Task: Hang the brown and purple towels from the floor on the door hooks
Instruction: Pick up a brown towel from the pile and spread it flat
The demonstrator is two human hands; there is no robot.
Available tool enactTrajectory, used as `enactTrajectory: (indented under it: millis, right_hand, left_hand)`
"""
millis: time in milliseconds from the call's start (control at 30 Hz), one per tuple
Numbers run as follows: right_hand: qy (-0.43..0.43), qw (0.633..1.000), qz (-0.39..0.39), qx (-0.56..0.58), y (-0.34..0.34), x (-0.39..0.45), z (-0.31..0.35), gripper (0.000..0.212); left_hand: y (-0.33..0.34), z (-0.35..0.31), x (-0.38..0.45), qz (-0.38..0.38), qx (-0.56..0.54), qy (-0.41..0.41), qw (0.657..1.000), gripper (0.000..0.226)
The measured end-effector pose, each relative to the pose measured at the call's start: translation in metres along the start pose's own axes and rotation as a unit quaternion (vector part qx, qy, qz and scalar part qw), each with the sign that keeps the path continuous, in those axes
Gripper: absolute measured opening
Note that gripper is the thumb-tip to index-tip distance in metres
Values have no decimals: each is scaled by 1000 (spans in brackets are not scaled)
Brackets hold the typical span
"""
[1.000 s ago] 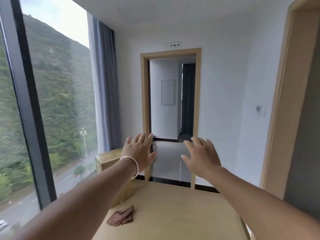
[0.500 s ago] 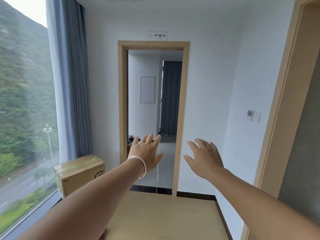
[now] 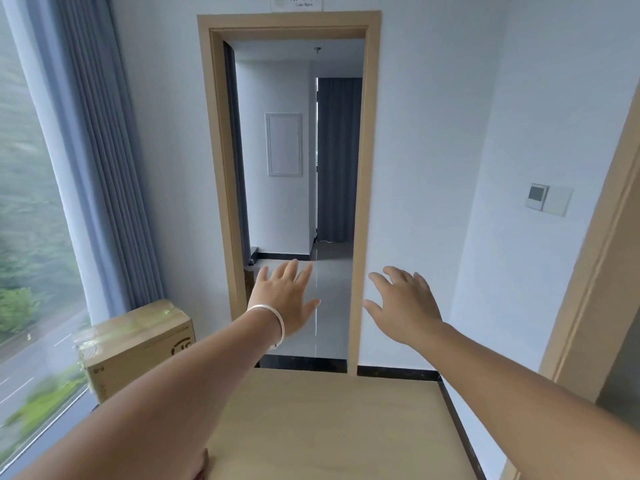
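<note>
Above doorway [image 3: 289,188], sign [image 3: 296,2], writing unreadable

The brown towel has left view; the doorway [image 3: 294,202] and cardboard box [image 3: 136,348] now look nearer

Two hands [image 3: 287,299] [image 3: 403,306], one bracelet [image 3: 273,320], one cardboard box [image 3: 138,344], one doorway [image 3: 363,168].

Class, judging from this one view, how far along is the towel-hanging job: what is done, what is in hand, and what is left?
Done: nothing visible; no towel hangs anywhere in view, and no hooks show. In hand: nothing; the left hand and right hand are both open and empty, stretched toward the doorway. Left: both towels are still to be picked up and hung.
</note>
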State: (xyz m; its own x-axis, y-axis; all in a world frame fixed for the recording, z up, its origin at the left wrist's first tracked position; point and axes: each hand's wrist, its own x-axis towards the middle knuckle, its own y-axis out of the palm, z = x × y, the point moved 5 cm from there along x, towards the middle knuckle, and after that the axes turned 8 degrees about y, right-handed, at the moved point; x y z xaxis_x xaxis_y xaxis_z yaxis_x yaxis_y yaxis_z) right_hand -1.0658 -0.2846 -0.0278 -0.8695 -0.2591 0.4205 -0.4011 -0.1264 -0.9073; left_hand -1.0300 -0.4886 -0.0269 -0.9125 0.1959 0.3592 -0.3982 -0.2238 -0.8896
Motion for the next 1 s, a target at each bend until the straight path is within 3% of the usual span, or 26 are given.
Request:
enactTrajectory:
  millis: [400,567,767,1000]
  right_hand:
    - [-81,997,-8,11,108,202,-17,45]
    - [-95,995,21,11,160,260,-4,52]
    - [-120,991,47,19,227,339,48,54]
    - [-128,986,95,45,312,436,154,54]
  left_hand:
    - [123,55,157,51,-7,-78,996,71]
    - [174,88,196,66,-7,-85,994,71]
    - [253,158,239,82,-20,-112,990,70]
    - [365,278,282,96,-61,-161,980,69]
